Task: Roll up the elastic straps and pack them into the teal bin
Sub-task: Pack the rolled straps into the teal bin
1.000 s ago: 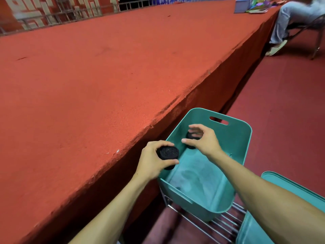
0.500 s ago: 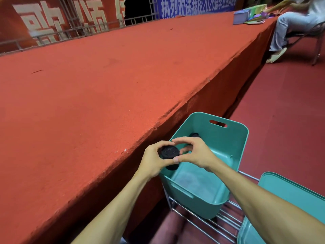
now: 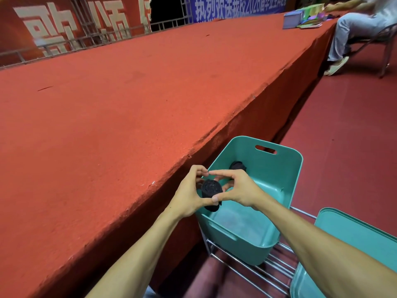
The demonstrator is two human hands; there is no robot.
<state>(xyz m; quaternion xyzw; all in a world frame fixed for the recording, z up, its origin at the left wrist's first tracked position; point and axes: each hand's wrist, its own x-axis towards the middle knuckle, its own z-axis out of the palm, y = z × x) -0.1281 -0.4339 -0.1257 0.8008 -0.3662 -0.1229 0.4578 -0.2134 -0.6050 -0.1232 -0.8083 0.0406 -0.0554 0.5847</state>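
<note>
A black rolled-up elastic strap (image 3: 211, 188) is held over the near left corner of the teal bin (image 3: 290, 175). My left hand (image 3: 190, 193) grips the roll from the left. My right hand (image 3: 235, 189) pinches it from the right, thumb on its near side and forefinger curved over the top. A second black roll (image 3: 238, 166) lies inside the bin near its far wall. The bin's floor is otherwise bare teal plastic.
The bin sits on a chrome wire rack (image 3: 255, 269) beside a raised red carpeted stage (image 3: 120, 108). A second teal bin (image 3: 354, 244) stands at the right. A seated person (image 3: 352, 29) and a box (image 3: 293, 18) with papers are at the stage's far end.
My right hand left the roll lying in the bin and came back to the roll in my left hand; both hands now hold it together. The view tilted up slightly.
</note>
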